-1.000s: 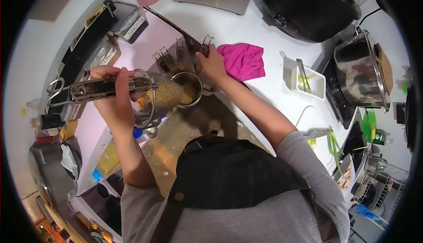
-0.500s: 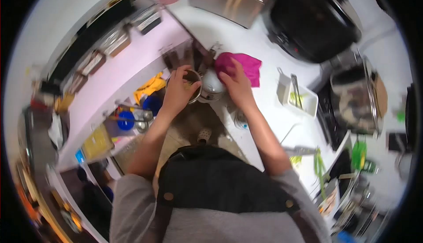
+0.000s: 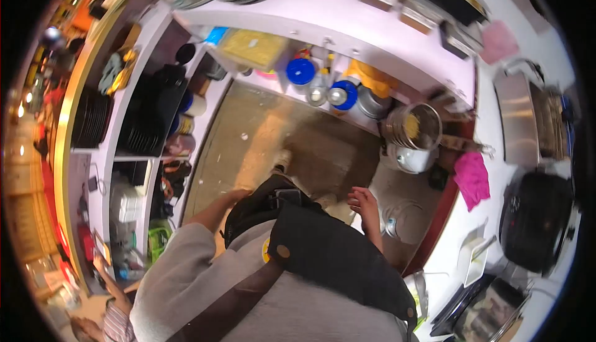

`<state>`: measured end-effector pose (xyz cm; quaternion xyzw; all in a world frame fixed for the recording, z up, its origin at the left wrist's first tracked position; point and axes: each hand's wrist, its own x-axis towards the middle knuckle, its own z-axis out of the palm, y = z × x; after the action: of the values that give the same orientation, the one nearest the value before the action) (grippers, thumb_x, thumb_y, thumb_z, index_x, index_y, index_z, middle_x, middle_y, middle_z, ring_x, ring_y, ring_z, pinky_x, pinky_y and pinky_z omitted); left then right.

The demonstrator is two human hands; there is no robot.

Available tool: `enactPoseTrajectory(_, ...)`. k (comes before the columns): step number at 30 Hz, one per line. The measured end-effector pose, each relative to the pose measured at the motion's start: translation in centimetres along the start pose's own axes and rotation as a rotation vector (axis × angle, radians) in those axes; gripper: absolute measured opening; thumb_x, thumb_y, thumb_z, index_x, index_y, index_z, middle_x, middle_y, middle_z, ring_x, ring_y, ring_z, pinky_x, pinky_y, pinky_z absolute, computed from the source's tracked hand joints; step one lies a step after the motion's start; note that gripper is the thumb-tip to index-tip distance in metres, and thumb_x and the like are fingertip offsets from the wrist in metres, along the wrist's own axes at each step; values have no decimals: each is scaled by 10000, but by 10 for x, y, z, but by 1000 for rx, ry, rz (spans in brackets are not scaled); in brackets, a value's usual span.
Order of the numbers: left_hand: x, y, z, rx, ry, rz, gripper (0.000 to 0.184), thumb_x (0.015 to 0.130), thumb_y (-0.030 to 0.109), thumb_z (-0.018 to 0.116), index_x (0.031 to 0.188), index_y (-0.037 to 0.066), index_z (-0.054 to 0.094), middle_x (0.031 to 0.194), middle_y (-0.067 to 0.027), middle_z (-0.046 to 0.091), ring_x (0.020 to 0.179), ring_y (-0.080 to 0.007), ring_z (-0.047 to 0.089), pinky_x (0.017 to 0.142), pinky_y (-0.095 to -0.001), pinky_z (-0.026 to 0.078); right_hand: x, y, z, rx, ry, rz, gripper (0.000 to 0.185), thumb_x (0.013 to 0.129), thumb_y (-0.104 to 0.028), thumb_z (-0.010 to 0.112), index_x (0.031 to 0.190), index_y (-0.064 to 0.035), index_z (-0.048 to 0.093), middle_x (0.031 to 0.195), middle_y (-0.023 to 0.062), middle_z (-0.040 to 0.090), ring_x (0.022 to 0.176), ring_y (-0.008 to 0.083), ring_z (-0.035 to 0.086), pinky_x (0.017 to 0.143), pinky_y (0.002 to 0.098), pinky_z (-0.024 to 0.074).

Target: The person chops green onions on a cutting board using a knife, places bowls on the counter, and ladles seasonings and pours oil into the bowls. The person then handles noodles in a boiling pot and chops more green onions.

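Observation:
My left hand point(image 3: 238, 195) hangs low beside my waist, near the dark apron point(image 3: 335, 236); its fingers are mostly hidden. On the other side, my right hand point(image 3: 364, 204) is in the air over the floor, empty, its fingers loosely apart. Nearest to it stand a round metal container point(image 3: 403, 221) and, farther off, a shiny rounded metal vessel point(image 3: 411, 159). Beside that vessel is an open steel pot point(image 3: 434, 118) with something yellowish inside. A magenta cloth point(image 3: 472, 179) lies on the white counter, away from both hands.
Brown floor point(image 3: 248, 125) stretches ahead. Shelves with stacked black plates point(image 3: 92, 115) stand at left. Blue-lidded containers point(image 3: 300, 71) and a yellow tub point(image 3: 253, 49) sit under the pink counter point(image 3: 372, 22). A black cooker point(image 3: 535, 221) is at right. Another person point(image 3: 115, 311) is at lower left.
My view has swung to the left, toward the shelves and floor. Both hands have come away from the steel pot and magenta cloth and dropped near my body.

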<state>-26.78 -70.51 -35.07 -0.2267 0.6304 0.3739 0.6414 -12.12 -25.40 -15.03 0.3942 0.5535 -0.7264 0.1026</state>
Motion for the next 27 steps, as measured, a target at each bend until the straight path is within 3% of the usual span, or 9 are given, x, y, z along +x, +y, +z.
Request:
enactPoseTrajectory(2, -47, -6, 1, 51, -55, 282, 535, 956, 434, 466, 1282, 16, 538, 1179, -186, 634, 1015, -255, 629, 892, -425, 485, 16, 5, 12, -105, 53, 79, 275, 932, -272, 558, 1159, -119, 586, 979, 60, 660, 804, 151, 630, 711, 285, 482)
enactPoseTrajectory(5, -134, 32, -34, -27, 182, 154, 518, 951, 440, 466, 1199, -4, 566, 1063, -183, 647, 884, -264, 642, 800, -419, 514, 55, 25, 37, -63, 117, 75, 249, 904, -199, 568, 1109, -64, 613, 873, 73, 633, 628, 122, 592, 522, 224, 432)
enactPoseTrajectory(8, -92, 16, -183, -474, 412, 343, 486, 932, 486, 480, 1039, 23, 579, 860, -149, 612, 720, -286, 615, 662, -410, 535, 98, 31, 86, -148, 150, 96, 261, 885, -186, 570, 1105, -48, 594, 850, 70, 626, 601, 132, 585, 503, 228, 424)
enactPoseTrajectory(11, -84, 23, -379, -1314, 632, 800, 460, 942, 432, 524, 1196, 95, 339, 772, -158, 550, 619, -313, 613, 554, -461, 540, 144, 40, 144, -239, 159, 91, 291, 918, -258, 561, 1149, -82, 569, 906, 92, 648, 667, 185, 632, 544, 278, 478)
enactPoseTrajectory(13, -133, 34, -453, -1629, 1044, 973, 595, 904, 244, 635, 1280, 110, 194, 826, -219, 569, 649, -331, 638, 539, -434, 560, 159, 38, 203, -239, 198, 107, 310, 918, -259, 563, 1172, -82, 569, 939, 85, 646, 707, 194, 639, 600, 295, 489)
enactPoseTrajectory(16, -193, 40, -516, -1745, 1281, 485, 612, 905, 250, 614, 1342, 99, 213, 900, -207, 581, 659, -323, 634, 578, -402, 567, 158, 25, 294, -270, 131, 207, 311, 906, -235, 574, 1171, -72, 579, 968, 80, 645, 741, 196, 644, 652, 303, 492)
enactPoseTrajectory(18, -134, -48, -607, -1549, 895, 763, 642, 874, 263, 666, 1339, 52, 277, 936, -212, 590, 676, -307, 645, 577, -383, 571, 155, 13, 351, -386, 21, 202, 309, 896, -214, 582, 1166, -63, 590, 975, 83, 647, 757, 190, 645, 665, 303, 491)
enactPoseTrajectory(22, -158, -11, -596, -1546, 1150, 326, 313, 854, 122, 699, 1061, -69, 563, 677, -139, 621, 710, -279, 670, 544, -369, 586, 158, 4, 411, -729, -90, 42, 297, 890, -182, 585, 1150, -40, 613, 933, 100, 662, 767, 179, 646, 678, 308, 495)
enactPoseTrajectory(27, -134, -39, -621, -1619, 967, 543, 264, 928, 246, 595, 1105, 51, 575, 891, -159, 619, 819, -317, 666, 586, -394, 608, 158, -6, 457, -758, -54, -7, 294, 893, -200, 585, 1125, -23, 618, 908, 121, 671, 757, 194, 652, 706, 330, 509)
